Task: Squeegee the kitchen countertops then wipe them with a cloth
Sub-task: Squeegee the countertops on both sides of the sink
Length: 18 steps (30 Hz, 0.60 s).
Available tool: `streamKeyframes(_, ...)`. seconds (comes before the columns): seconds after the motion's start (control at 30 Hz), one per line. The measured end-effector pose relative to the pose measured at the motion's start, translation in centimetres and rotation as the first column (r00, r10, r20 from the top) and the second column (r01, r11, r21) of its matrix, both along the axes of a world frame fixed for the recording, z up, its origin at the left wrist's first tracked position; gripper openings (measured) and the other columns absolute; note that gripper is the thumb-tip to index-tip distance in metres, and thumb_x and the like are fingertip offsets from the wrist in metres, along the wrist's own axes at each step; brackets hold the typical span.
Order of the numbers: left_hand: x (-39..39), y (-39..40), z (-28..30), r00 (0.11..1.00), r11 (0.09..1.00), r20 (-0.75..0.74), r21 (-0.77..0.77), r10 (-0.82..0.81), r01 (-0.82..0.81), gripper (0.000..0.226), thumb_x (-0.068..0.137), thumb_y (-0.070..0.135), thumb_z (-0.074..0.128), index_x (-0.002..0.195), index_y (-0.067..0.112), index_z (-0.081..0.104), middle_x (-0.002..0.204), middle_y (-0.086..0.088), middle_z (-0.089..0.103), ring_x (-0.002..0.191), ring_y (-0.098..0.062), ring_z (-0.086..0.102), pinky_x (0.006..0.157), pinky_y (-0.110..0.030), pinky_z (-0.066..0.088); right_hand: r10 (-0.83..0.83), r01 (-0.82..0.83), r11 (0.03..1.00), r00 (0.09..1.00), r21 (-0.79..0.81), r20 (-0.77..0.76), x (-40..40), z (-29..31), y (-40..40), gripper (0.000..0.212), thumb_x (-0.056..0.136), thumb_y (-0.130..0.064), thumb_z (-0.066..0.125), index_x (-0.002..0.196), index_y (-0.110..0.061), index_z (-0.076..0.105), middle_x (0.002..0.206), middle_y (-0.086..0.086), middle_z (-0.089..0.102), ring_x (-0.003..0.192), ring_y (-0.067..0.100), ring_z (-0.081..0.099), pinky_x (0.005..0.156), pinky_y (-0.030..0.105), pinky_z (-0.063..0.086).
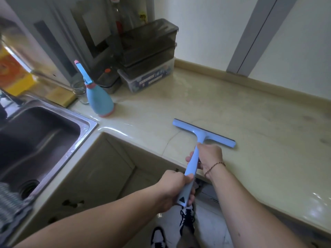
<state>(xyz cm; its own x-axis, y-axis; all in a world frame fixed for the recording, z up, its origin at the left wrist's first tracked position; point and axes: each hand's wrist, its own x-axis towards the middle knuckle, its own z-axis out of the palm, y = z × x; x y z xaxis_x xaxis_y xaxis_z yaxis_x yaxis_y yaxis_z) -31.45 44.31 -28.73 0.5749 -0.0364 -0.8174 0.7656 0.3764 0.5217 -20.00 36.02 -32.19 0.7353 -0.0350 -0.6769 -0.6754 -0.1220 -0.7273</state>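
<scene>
1. Both hands, left (176, 189) and right (209, 155), grip the squeegee (202, 134) handle; its blade rests on the tabletop (250, 111), frame centre.
2. Stacked dark boxes (148, 45), upper centre; contents unclear.

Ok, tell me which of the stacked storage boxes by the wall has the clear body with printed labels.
The bottom box of the stack: its walls are clear with printed labels, while the two boxes above it are dark smoky grey.

The single head-worn camera looked forward and steeply down from above an L-shaped countertop (223, 111), close enough that both forearms filled the lower frame. The sink (41, 140) lay at nine o'clock, the wall at twelve, the floor at six.
</scene>
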Motion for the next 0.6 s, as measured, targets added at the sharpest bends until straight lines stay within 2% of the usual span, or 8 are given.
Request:
streamKeyframes(0.23,-3.9,-0.5,0.5,1.0,1.0,-0.002,0.024,-0.004,0.004,0.019,0.098,0.013,0.05,0.097,-0.006,0.048,0.062,-0.015,0.051,0.045,-0.024,0.049,0.045,-0.027,0.043,-0.017,0.018,0.999,1.0,0.029,-0.012,-3.9,0.2,-0.4,0.018,0.094,-0.009,0.051,0.089,0.007,0.058,0.058,0.018,0.06,0.046,0.034,0.063,0.045,0.035,0.052)
streamKeyframes(0.43,-7.0,-1.0,0.9,1.0,0.999,-0.018,0.05,-0.01,0.011,0.017,0.096,0.01,0.051,0.092,-0.007,0.052,0.058,-0.016,0.051,0.045,-0.025,0.049,0.047,-0.029,0.042,0.005,-0.003,0.999,0.999,0.042,-0.034,-7.0,0.3,-0.8,0.021,0.095,-0.011,0.05,0.084,0.005,0.059,0.053,0.016,0.06,0.048,0.036,0.064,0.053,0.037,0.053)
streamKeyframes(0.6,-6.8,-1.2,2.0,0.999,0.999,0.043,0.033,-0.02,0.018,0.017,0.098,0.011,0.049,0.091,-0.004,0.051,0.062,-0.018,0.053,0.047,-0.025,0.049,0.047,-0.029,0.043,0.004,-0.003,0.996,1.0,0.091,-0.013,-6.8,1.6,-1.2,0.021,0.095,-0.01,0.051,0.082,0.003,0.059,0.058,0.016,0.06,0.047,0.033,0.063,0.051,0.035,0.051)
